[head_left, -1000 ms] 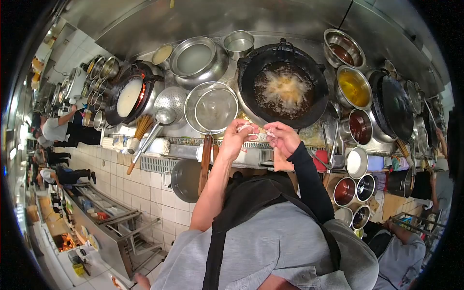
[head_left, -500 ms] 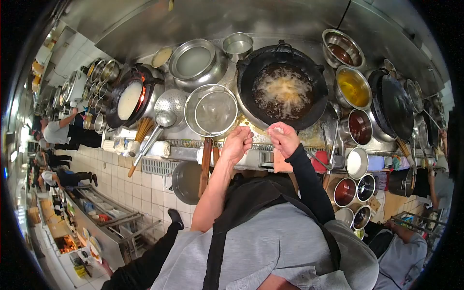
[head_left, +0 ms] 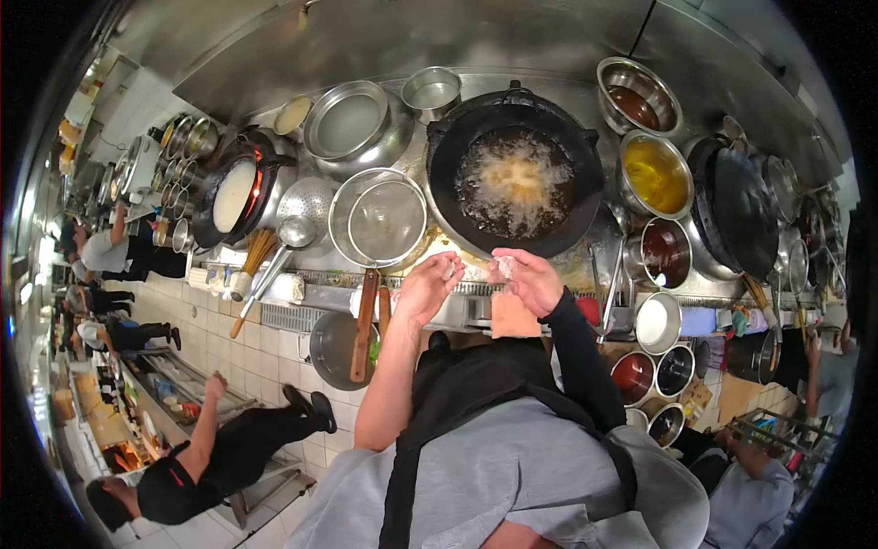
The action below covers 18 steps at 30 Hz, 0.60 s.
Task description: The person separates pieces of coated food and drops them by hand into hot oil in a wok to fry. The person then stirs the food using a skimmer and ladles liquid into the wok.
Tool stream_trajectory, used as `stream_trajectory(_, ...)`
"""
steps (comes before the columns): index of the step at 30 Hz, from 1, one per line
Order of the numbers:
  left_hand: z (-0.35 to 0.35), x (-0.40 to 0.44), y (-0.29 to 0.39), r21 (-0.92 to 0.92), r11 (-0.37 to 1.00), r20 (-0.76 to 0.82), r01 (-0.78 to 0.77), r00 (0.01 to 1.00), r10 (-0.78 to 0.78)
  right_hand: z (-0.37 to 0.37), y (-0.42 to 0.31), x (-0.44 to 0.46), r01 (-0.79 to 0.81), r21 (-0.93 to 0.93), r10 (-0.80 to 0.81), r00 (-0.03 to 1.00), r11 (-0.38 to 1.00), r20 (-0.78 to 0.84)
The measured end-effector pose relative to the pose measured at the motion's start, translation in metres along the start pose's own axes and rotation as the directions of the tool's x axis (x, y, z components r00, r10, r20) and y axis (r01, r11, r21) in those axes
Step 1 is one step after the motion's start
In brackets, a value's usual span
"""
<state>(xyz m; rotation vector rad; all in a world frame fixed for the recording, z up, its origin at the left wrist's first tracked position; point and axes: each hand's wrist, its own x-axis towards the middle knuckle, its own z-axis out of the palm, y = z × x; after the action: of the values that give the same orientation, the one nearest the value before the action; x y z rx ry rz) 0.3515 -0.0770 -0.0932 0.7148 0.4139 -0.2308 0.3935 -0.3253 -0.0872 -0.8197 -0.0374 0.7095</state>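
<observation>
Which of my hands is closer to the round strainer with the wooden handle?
Left. Your left hand is just to the right and front of the strainer; your right hand is farther right, in front of the black wok.

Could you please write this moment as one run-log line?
left hand: holding whitish soft-looking piece | right hand: holding similar whitish piece | both hands: before round black metal wok | wok: pale golden food bubbling

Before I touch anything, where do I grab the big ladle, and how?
I'd grip the ladle's wooden tip, coming from your own side with your left hand. The handle slants toward you, past the counter edge; its bowl lies farther in.
</observation>
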Motion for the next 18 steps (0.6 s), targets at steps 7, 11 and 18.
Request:
stream_trajectory(7,0.016,-0.005,-0.024,0.154,0.988,-0.163,-0.020,0.986,0.046,-0.026,-0.018,-0.002,0.085,-0.347,-0.090,0.996,0.934,0.002)
stream_trajectory(11,0.030,-0.015,-0.030,0.211,0.977,-0.245,0.015,0.969,0.038,-0.032,-0.034,0.001,0.168,-0.380,-0.157,0.986,0.910,0.059)
stream_trajectory(18,0.014,-0.031,-0.029,0.291,0.951,-0.277,0.105,0.961,-0.021,-0.086,-0.048,0.021,0.113,-0.992,-0.451,0.890,0.059,0.074)
